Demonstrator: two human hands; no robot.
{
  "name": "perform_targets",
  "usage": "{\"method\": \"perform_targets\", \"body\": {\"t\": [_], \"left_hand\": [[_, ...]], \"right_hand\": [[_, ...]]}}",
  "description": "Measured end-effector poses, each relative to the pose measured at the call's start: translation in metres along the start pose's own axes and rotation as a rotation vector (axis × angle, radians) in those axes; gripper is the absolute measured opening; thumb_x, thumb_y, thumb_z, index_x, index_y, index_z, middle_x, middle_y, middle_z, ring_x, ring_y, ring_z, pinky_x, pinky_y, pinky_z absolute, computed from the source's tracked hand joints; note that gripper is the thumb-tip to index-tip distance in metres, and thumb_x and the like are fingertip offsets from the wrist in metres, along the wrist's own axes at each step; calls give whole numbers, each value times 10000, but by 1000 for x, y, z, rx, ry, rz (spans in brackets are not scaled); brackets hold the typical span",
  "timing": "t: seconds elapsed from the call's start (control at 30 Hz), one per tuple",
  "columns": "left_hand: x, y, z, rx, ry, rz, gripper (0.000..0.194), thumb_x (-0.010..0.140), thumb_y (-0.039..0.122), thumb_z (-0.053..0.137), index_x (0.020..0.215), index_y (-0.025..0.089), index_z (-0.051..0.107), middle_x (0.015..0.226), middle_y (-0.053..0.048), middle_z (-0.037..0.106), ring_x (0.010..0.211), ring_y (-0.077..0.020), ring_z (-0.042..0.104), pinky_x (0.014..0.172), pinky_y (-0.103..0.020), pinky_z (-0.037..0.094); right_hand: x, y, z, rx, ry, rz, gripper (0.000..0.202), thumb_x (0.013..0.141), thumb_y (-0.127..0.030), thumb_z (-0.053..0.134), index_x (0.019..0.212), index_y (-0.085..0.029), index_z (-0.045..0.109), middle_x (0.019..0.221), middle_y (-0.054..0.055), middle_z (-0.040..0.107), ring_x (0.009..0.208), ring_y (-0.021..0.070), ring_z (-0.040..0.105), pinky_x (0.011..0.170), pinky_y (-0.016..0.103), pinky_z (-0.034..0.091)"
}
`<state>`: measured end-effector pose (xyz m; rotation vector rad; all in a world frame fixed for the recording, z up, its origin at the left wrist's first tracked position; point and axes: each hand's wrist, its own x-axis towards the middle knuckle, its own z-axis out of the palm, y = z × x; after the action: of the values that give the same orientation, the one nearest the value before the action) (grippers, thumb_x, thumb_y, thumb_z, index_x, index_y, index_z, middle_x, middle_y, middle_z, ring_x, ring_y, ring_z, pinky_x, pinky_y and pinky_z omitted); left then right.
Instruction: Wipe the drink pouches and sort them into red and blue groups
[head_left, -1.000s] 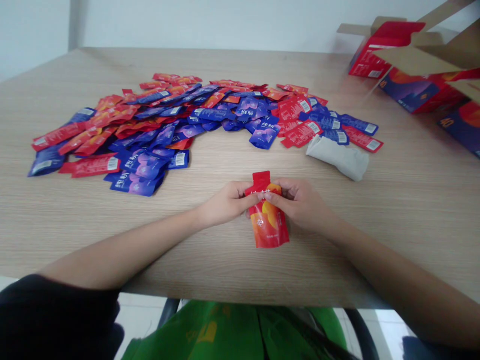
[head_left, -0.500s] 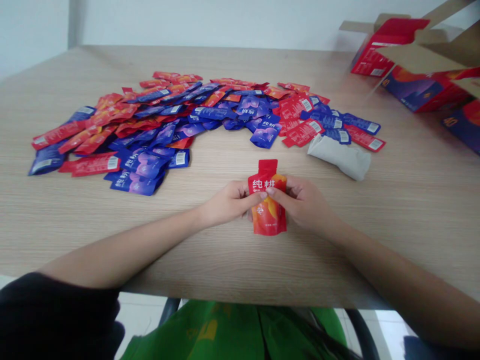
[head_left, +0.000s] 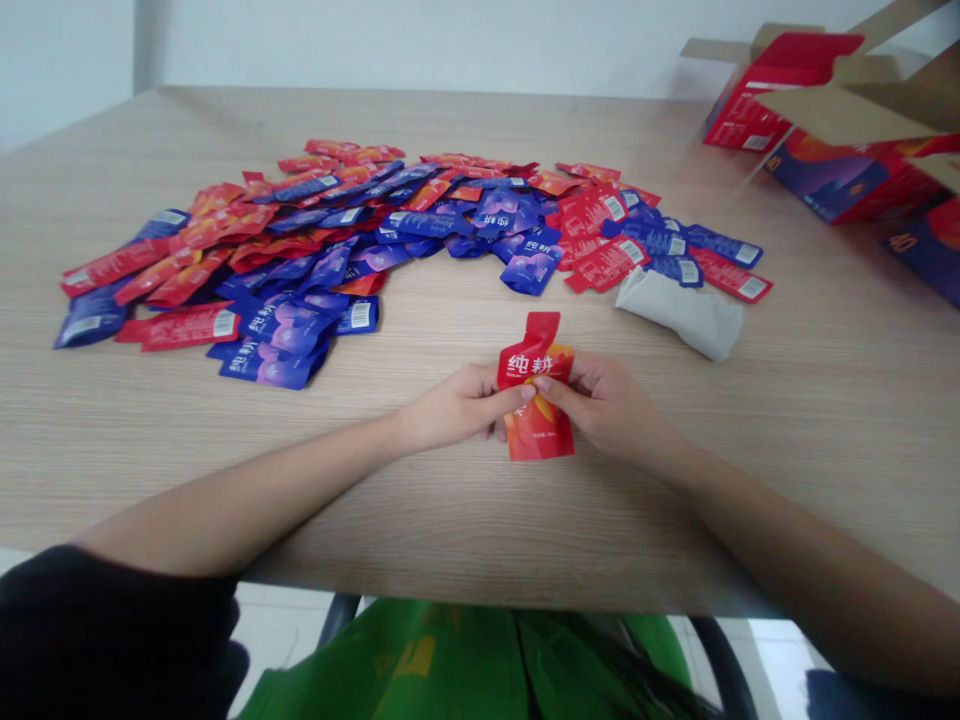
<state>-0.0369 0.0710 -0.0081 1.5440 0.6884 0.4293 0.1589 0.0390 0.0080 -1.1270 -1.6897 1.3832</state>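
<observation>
A red pouch [head_left: 541, 430] with an orange-yellow print and white lettering is held upright between my two hands, its narrow neck pointing away from me. My left hand [head_left: 466, 402] grips its left side, thumb across the front. On the right side my right hand [head_left: 609, 402] pinches it the same way, and the thumb tips nearly meet at the middle. The fingers behind the pouch are mostly hidden. Beyond my hands lies a spread pile of similar pouches, some red [head_left: 191, 326], some blue [head_left: 274, 362].
A rolled whitish cloth [head_left: 679, 312] lies right of my hands, beside the pile. Open cartons stand at the back right: a red box [head_left: 750, 110], a blue-and-red box [head_left: 825, 180] and another at the frame's edge [head_left: 930, 250]. The wooden table [head_left: 420, 530] ends close to my lap.
The pouch has changed shape slightly between my hands: its neck now leans a little right and its bottom edge sits higher. Both hands keep their hold in nearly the same place.
</observation>
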Motion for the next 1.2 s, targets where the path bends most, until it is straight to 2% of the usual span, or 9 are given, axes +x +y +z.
{"method": "perform_targets", "body": {"t": [0.3,0.37,0.57,0.67,0.83,0.97,1.07,1.2], "left_hand": [[-2,0,5,-59,127,55,299,937,399,546,807,136,603,620,40,557,504,-57,456,482,-174,384],[-1,0,5,-41,116,43,323,940,423,537,793,142,597,588,42,545,487,-62,452,471,-178,377],[-1,6,2,16,-20,20,354,911,442,568,700,157,554,574,55,494,492,-63,427,467,-180,349],[-3,6,1,-3,-12,24,328,903,418,577,709,155,557,586,55,495,504,-65,429,486,-188,354],[-3,3,2,-32,13,35,283,896,368,573,721,145,565,593,53,487,509,-64,403,487,-194,323],[-2,1,5,-49,30,13,266,902,368,543,776,138,591,609,47,501,512,-68,409,488,-195,325],[-2,1,6,-52,2,14,286,921,375,520,774,139,587,621,40,512,519,-68,415,488,-194,325],[-2,1,4,-14,22,19,312,929,395,526,750,143,571,591,47,501,495,-64,404,469,-190,323]], "right_hand": [[-1,1,4,100,-42,78,157,873,-305,608,983,-194,594,918,46,708,784,181,670,723,336,557],[0,1,3,87,-44,51,144,884,-301,595,984,-197,599,919,42,707,792,179,668,741,335,549],[2,3,2,-29,40,-64,136,910,-293,561,982,-191,614,984,47,707,909,195,653,822,347,514],[2,4,1,-60,36,-34,139,906,-312,560,954,-192,612,961,43,702,862,188,643,788,340,514],[1,3,-2,22,-54,72,142,859,-329,599,892,-192,609,894,40,690,798,192,645,724,342,526],[1,1,-3,50,-40,111,133,825,-330,628,840,-200,604,849,31,694,759,190,649,686,336,527],[1,-1,-4,7,-34,94,110,815,-309,629,813,-200,614,820,29,698,749,194,650,660,329,518],[2,-1,-2,-7,-11,23,73,835,-267,607,843,-198,629,853,25,707,777,184,652,702,326,518]]}}
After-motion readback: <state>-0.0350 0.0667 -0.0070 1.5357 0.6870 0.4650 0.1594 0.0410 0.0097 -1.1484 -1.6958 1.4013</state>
